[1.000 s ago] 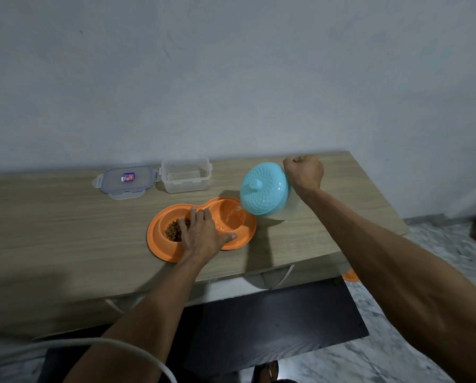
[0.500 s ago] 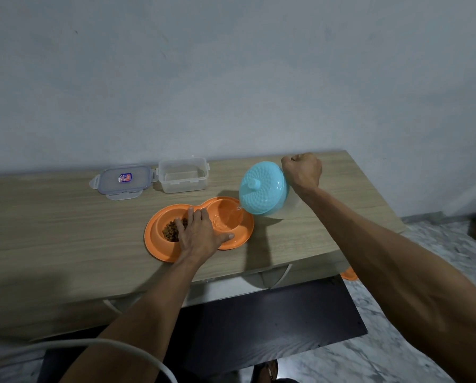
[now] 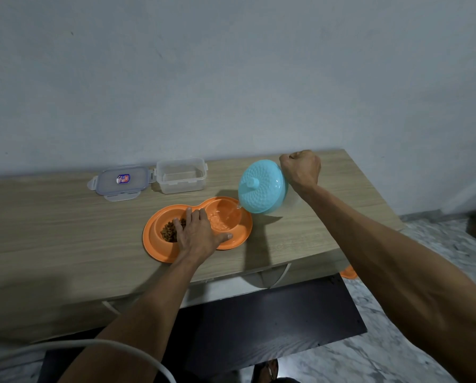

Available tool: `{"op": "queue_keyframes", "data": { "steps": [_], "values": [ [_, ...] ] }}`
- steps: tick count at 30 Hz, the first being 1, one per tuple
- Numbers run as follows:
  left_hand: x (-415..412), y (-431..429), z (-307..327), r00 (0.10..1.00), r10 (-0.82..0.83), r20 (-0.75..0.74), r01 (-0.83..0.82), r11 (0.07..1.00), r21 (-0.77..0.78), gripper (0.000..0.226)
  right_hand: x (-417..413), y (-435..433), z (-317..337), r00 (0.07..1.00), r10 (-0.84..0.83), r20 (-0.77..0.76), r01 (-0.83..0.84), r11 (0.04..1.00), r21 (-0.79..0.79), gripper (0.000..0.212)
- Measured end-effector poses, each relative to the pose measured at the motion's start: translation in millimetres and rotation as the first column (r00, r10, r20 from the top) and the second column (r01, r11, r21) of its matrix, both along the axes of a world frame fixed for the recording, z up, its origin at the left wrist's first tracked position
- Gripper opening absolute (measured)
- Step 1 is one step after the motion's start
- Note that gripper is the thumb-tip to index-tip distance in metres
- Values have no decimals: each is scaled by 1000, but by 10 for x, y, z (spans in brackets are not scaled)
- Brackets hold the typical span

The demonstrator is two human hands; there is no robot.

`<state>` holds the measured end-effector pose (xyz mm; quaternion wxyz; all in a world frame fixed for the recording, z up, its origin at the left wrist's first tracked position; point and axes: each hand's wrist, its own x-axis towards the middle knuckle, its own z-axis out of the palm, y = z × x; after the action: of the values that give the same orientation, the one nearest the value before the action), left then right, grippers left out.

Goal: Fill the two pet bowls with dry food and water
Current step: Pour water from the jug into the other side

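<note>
Water going into the right bowl
R hand fisted on tilted blue-lidded jug; L hand flat, fingers spread, pressing orange double bowl w/ kibble.

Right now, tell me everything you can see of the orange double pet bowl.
The orange double pet bowl is one smooth, plastic-looking piece with two round wells in a peanut-shaped rim. It lies flat on the wooden table, near the front edge. The left well holds brown dry food; the right well holds shallow water, with a thin stream entering from the tilted jug with a turquoise lid. The left hand rests flat across its middle, thumb on the near rim.
</note>
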<state>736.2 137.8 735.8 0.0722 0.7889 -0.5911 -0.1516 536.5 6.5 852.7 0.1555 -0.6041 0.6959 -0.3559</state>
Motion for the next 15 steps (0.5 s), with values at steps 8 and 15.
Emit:
{"op": "queue_keyframes", "data": {
  "steps": [8,15],
  "values": [
    [-12,5,11,1000,5,3,-5,1000,-3,108,8,-5,14,1000,8,10,-8,1000,8,38],
    [-8,-7,6,1000,9,-3,-9,1000,7,109,24,-10,33,1000,24,18,-24,1000,-5,39]
  ]
}}
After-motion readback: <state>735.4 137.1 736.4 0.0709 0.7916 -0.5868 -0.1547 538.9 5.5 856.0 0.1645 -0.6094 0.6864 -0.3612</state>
